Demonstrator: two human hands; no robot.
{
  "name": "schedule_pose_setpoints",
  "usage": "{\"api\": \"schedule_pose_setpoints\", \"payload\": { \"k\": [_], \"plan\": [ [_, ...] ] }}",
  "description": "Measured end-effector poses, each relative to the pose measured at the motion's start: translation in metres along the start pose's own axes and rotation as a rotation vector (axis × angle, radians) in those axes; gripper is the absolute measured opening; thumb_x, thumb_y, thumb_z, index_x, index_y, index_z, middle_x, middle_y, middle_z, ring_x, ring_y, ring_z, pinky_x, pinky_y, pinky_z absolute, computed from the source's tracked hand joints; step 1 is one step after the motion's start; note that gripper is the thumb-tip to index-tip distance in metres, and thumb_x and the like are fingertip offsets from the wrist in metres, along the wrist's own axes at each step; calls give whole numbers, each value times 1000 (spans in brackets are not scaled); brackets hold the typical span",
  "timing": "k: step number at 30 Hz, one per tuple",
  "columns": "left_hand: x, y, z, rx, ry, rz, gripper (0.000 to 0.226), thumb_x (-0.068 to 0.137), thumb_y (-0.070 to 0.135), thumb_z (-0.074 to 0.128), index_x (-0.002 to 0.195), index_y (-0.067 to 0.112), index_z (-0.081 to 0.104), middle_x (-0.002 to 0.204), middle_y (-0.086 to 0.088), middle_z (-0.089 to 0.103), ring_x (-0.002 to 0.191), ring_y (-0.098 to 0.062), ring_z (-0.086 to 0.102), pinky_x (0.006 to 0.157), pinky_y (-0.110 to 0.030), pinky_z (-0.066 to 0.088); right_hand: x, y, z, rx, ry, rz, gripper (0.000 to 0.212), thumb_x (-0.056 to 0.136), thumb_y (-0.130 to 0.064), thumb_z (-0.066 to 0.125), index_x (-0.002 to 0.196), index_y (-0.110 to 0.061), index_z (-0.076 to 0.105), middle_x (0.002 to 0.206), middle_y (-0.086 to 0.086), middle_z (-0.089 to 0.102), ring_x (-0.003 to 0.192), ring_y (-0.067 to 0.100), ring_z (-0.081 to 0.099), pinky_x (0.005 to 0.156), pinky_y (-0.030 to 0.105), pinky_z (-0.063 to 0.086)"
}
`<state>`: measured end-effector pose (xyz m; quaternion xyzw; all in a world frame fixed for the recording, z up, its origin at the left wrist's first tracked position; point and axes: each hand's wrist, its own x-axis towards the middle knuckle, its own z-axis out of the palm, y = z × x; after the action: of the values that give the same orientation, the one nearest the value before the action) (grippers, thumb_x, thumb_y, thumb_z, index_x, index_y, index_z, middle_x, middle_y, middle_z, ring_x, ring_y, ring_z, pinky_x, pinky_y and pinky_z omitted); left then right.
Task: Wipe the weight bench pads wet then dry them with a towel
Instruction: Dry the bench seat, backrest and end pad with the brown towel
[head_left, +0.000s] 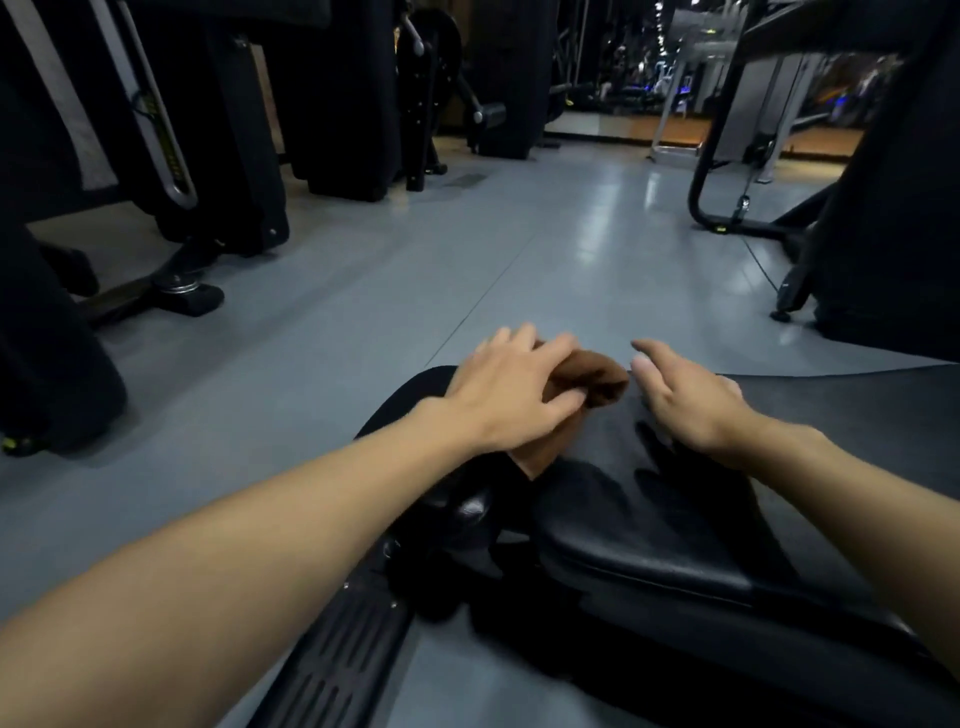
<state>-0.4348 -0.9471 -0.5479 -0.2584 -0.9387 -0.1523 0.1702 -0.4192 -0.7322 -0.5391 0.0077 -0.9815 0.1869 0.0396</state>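
my left hand (506, 392) bunches the brown cloth (597, 382) between thumb and fingers at the far left edge of the black bench pad (675, 525), i judge to drag it across the vinyl. my right hand (693, 402) lies flat on the pad just beside the cloth, holding nothing, likely steadying. i can read no brand or writing.

gym | weight machines (218, 104) | padded bench (649, 545) | grey rubber floor (467, 249)
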Motion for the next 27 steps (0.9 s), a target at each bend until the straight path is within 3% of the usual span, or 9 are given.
{"api": "schedule_pose_setpoints", "payload": {
  "k": [2,4,7,8,12,14,18,23,27],
  "plan": [
    [8,-22,-22,111,38,1,49,88,63,44,127,34,46,109,-9,51,104,-34,48,92,-44,42,12,-31,8,148,50,-18,48,106,-45,23,147,-27,39,149,-1,49,138,25,42,116,48,23],
    [7,-53,-26,179,-58,-87,53,89,66,41,133,37,41,120,-13,49,113,-36,45,97,-45,38,25,-60,18,244,70,-29,47,106,-43,26,145,-24,42,145,1,52,136,26,43,115,50,26],
    [-13,-90,-4,-27,-393,-175,67,86,59,38,150,40,25,144,-12,45,131,-37,39,109,-46,35,36,-92,41,181,65,-30,45,104,-38,35,146,-22,43,143,1,54,135,24,46,113,44,30],
    [-21,-98,1,-157,-406,-181,68,86,50,39,152,36,27,145,-8,48,131,-34,42,109,-42,36,36,-101,50,138,61,-61,45,103,-36,39,145,-21,45,143,2,54,135,23,45,112,42,31],
    [-7,-131,-4,-504,-95,-239,45,88,4,41,127,24,52,113,1,59,87,-16,57,81,-28,40,38,-138,82,58,10,-250,47,98,-40,47,142,-24,50,150,2,46,143,19,34,117,39,24],
    [-5,-148,2,-479,-78,-229,48,85,-6,38,121,23,54,112,0,52,90,-13,52,81,-27,38,39,-154,95,20,-117,-221,54,99,-51,43,150,-33,37,161,0,30,150,18,18,121,43,11],
    [-15,-181,32,-494,-295,-190,49,90,-2,39,130,22,53,132,-1,56,121,-19,53,104,-32,41,38,-153,129,-307,-219,-222,68,92,-68,23,155,-46,12,167,1,11,153,26,3,121,52,-2],
    [-10,-190,24,-632,-327,-303,52,91,-2,42,138,20,44,134,0,54,119,-12,53,104,-26,40,55,-146,134,-324,-129,-246,74,82,-62,15,151,-40,31,159,2,32,147,29,23,118,53,12],
    [-32,-186,25,-631,-390,-365,67,77,25,45,143,27,33,147,-2,45,129,-18,50,113,-39,38,74,-142,135,-345,-41,-95,57,94,-54,33,148,-35,33,162,4,20,148,30,13,115,60,6]
  ]
}}
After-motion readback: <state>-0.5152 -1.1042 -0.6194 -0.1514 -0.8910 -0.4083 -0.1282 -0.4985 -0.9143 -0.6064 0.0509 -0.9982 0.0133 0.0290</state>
